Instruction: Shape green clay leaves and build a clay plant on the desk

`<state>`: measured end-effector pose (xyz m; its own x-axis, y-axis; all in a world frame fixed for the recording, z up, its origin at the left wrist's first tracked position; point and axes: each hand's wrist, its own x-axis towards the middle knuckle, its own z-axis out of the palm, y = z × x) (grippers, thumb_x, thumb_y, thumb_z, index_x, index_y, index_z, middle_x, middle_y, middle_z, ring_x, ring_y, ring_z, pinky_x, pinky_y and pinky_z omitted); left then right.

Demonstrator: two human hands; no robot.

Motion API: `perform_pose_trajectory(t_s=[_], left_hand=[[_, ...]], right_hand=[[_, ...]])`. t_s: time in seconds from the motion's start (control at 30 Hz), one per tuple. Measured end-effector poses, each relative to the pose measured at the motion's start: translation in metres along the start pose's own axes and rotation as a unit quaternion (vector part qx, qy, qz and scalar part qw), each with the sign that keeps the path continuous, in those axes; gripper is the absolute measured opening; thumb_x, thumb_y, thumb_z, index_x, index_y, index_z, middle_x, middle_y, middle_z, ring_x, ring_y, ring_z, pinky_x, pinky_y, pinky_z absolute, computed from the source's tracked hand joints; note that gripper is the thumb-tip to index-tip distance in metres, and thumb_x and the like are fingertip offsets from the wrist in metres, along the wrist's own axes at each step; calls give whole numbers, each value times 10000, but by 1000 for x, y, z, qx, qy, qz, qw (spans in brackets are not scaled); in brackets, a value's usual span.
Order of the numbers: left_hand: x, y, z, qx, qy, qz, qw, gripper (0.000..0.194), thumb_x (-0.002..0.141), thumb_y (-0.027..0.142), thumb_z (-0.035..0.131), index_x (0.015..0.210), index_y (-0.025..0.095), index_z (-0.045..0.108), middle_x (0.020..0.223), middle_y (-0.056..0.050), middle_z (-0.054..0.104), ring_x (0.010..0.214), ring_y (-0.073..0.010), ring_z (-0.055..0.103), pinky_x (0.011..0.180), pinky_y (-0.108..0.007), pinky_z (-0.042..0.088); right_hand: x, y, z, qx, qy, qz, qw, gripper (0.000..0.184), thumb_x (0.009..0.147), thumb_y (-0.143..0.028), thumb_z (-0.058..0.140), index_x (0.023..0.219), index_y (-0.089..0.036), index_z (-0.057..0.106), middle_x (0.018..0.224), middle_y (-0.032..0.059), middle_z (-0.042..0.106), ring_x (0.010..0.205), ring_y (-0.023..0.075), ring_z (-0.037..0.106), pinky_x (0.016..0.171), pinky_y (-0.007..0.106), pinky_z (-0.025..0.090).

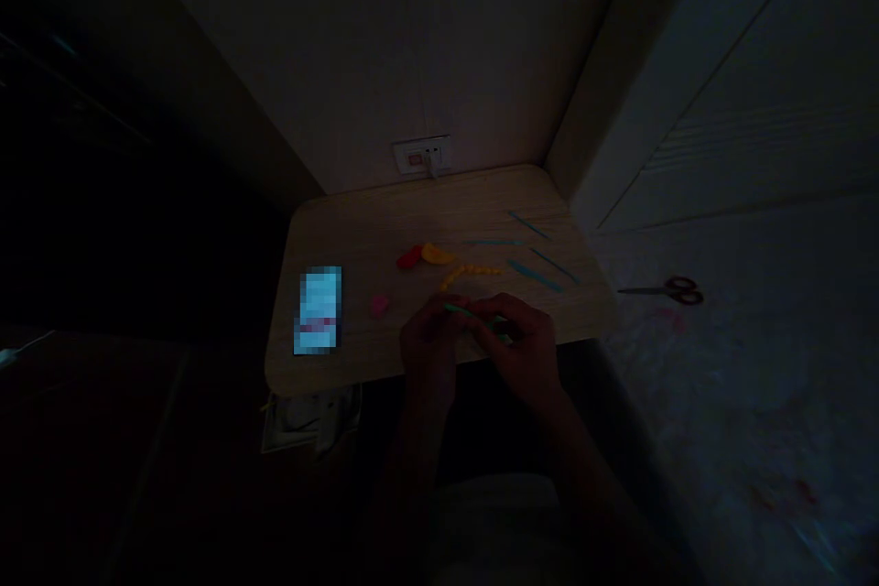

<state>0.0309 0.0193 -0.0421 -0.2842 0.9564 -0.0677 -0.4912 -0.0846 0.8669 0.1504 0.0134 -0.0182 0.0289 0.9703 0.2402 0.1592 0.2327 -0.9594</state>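
Near the front edge of a small wooden table [357, 229], my left hand [429, 339] and my right hand [526, 343] are close together, fingers closed. A thin green strip, apparently modelling clay [457, 309], runs between them; the fingers hide part of it. Just beyond my hands lies a bumpy yellow-orange strand [473, 270]. Behind that, a red lump [409, 257] touches an orange lump [437, 254]. A pink lump [379, 304] is left of my left hand. Several slim bluish tools, among them a wider flat one [534, 276], lie beyond my right hand.
A lit phone [319, 309] rests on the table's left side. Scissors [663, 290] lie on the pale surface to the right. A wall socket [422, 156] holds a plug behind the table. Below the left front edge is a tray-like container [275, 435]. The room is very dark.
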Motion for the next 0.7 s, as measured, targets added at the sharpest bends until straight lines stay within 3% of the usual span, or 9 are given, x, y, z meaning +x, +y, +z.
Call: perform_pose_trajectory(t_s=[0.3,0.7], left_hand=[[0,9,0,-49,-1,-36,998,396,626,449,1005,879,201,828,894,-55,826,807,-160,761,769,-257,603],[2,20,-4,-20,7,-37,999,346,603,422,1015,763,202,800,769,-12,776,728,-119,705,714,-221,566]], right_hand=[[0,5,-1,49,-26,40,998,112,898,-318,781,925,-233,848,869,51,813,758,187,728,632,278,537],[1,5,-7,54,-70,59,994,121,872,-323,776,912,-224,832,865,43,793,780,180,714,599,248,508]])
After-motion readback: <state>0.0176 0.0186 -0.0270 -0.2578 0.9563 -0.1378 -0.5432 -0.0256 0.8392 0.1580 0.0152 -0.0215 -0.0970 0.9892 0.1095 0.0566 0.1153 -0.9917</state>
